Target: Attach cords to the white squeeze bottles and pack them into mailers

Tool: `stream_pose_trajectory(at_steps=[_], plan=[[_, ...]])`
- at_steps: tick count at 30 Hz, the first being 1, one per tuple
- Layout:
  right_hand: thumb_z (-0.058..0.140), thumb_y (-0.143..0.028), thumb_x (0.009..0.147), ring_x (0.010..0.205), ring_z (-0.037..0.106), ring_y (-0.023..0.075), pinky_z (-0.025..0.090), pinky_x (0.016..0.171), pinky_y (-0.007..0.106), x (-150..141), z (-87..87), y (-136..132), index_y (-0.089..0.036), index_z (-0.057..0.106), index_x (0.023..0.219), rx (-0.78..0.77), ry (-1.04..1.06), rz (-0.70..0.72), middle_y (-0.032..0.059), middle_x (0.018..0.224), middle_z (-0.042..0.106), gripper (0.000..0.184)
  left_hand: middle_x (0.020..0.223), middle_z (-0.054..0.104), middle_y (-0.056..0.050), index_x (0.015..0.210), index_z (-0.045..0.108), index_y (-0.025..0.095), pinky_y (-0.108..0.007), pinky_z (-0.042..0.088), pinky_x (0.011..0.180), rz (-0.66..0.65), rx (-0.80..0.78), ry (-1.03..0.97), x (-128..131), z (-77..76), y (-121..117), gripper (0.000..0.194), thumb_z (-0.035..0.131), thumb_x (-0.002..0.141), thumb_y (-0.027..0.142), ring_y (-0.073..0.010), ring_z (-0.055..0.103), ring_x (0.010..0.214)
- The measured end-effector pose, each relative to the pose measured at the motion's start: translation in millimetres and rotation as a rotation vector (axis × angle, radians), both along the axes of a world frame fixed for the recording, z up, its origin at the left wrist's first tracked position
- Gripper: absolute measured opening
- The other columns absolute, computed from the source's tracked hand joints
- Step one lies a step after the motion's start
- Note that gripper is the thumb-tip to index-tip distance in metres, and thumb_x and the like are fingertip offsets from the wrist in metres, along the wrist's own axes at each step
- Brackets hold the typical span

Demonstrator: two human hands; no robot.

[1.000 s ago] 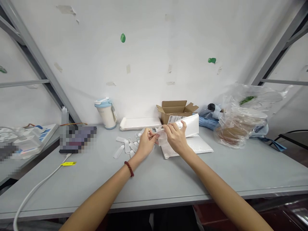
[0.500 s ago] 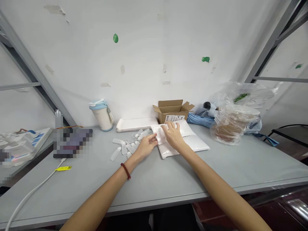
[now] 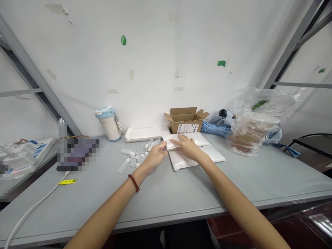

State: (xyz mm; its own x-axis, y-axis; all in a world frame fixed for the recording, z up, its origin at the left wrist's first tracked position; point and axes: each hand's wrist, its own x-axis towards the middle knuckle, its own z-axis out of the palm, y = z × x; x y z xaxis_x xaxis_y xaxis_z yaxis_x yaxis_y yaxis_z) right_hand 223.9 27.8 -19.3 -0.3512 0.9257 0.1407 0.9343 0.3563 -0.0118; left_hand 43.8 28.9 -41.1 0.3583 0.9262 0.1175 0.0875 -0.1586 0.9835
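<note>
Two white bubble mailers lie overlapping in front of me. My left hand pinches the left edge of the upper mailer between thumb and fingers. Along that mailer's near edge, my right hand is closed with its fingers on top; its thumb is hidden. The near side of the upper mailer is lifted a little off the lower mailer, which rests flat on the table. Left of my left hand is a loose pile of translucent white tags with thin loops.
An opened cardboard box stands behind the mailers, beside a flat white stack. A cup with blue lid and a blurred dark device are at left. Right are blue cloth and a plastic-wrapped bundle.
The upper mailer's near edge has tilted up and the mailer now looks flatter to me. My right hand has shifted slightly, its fingers lying lower along the mailer. My left hand stays at the left edge.
</note>
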Motion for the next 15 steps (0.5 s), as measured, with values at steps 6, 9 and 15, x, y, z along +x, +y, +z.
stream_pose_trajectory(at_steps=[6,9,15], plan=[[0.026,-0.018,0.095,0.130,0.034,0.0304,0.035,0.093,0.051,-9,-5.0,1,-0.033,0.038,0.137,0.081,-0.140,-0.106,0.0180,0.144,0.032,0.046,0.151,0.012,-0.019,0.135,0.039,0.004,-0.041,0.032,0.108,0.018,0.093,0.214,4,-9.0,-1,0.058,0.047,0.077,0.007,-0.0299,0.028,0.134],[0.028,-0.011,0.091,0.130,0.034,0.0295,0.035,0.094,0.052,-10,-5.1,0,-0.032,0.039,0.137,0.104,-0.177,-0.114,0.0166,0.145,0.032,0.051,0.152,0.011,-0.016,0.138,0.035,0.006,-0.039,0.034,0.108,0.021,0.119,0.216,7,-11.8,-2,0.062,0.044,0.076,0.005,-0.0287,0.034,0.132],[0.027,-0.005,0.086,0.133,0.029,0.0320,0.033,0.095,0.055,-6,-3.1,-1,-0.029,0.040,0.136,0.112,-0.164,-0.136,0.0151,0.148,0.027,0.056,0.152,0.014,-0.014,0.140,0.033,0.009,-0.039,0.036,0.107,0.005,0.222,0.286,11,-14.0,0,0.067,0.044,0.073,0.005,-0.0271,0.030,0.134]])
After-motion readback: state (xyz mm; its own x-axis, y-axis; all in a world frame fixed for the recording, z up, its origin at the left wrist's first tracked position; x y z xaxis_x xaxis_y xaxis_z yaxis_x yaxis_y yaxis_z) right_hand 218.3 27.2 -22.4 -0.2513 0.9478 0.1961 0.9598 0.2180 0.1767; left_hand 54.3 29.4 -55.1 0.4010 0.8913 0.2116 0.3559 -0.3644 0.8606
